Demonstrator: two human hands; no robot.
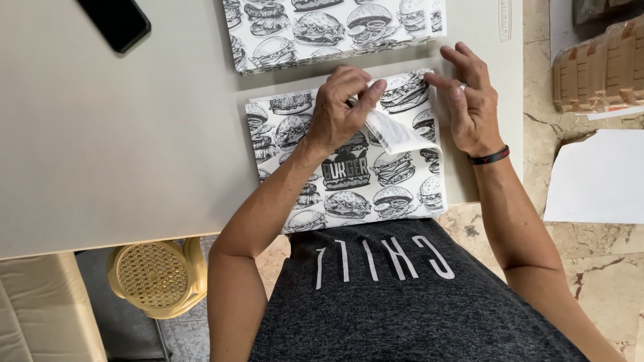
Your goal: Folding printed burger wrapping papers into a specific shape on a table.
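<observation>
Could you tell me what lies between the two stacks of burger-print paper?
In the head view, only a bare strip of the table separates the far stack from the near stack.

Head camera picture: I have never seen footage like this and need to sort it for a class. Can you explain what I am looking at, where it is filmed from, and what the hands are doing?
There is no machine here. A person wears a camera on the head, so you look down over their grey shirt at their own two bare hands. They sit at a pale table. Before them lies a stack of paper sheets printed with black-and-white burger drawings. The left hand pinches a lifted top corner of the upper sheet, folded back to show its white underside. The right hand, with a ring and dark wristband, touches the stack's edge with open fingers. A second printed stack lies further back, and a dark phone at the far left.
</observation>
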